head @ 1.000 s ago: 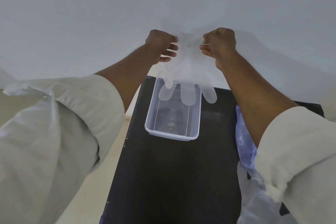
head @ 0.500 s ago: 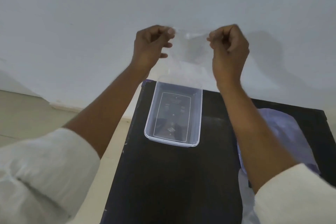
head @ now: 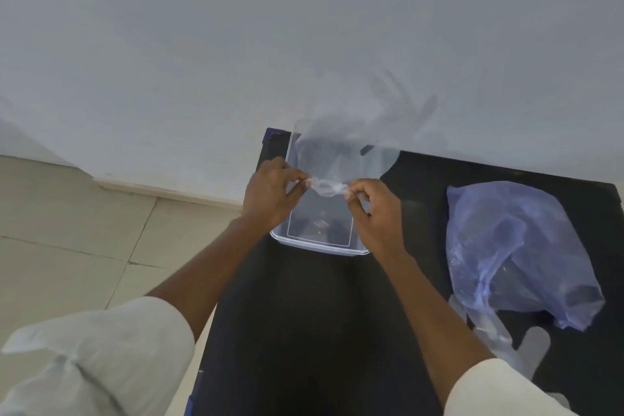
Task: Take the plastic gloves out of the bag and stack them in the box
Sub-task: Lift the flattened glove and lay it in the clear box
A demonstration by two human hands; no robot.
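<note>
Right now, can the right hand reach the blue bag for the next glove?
Probably not yet: the right hand is pinching the glove over the box. The blue bag lies unobstructed beside it.

Plain pale wall (head: 236, 27), beige tiled floor (head: 67, 230), black table (head: 304, 331)

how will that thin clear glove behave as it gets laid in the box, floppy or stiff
Probably very floppy: the glove bunches at its cuff where the left hand and right hand pinch it. Likely very light too, since its blurred far end billows above the box. It may not settle flat unaided.
</note>
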